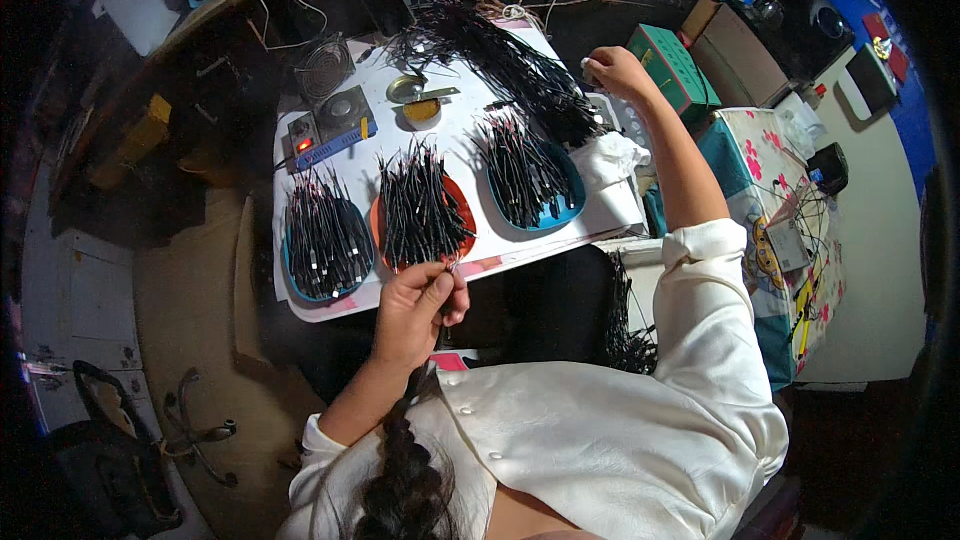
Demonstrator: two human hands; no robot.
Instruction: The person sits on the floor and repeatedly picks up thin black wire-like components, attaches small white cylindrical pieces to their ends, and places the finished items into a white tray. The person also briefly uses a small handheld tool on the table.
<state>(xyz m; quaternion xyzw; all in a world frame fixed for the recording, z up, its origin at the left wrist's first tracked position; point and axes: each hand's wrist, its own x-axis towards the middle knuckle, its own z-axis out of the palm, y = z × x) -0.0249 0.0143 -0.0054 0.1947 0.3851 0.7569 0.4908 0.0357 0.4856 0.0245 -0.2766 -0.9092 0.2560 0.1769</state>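
My left hand (420,308) is closed in a pinch at the table's front edge, just below the orange bowl (470,208). Thin wire ends (453,262) of a cable stick up from its fingertips. My right hand (618,73) reaches to the far right of the table, fingers closed with a small whitish thing at the tips, too small to name. Black cables with bare wire ends fill the orange bowl, a blue bowl (366,275) on the left and another blue bowl (575,202) on the right. A large bundle of black cables (500,55) lies behind.
A box-like device (343,112) with a red light stands at the table's left, near a small tin (422,116) with yellowish contents. Crumpled white cloth or paper (610,158) lies at the right edge. A green box (672,70) stands beyond my right hand. More black cables (628,325) hang beside my lap.
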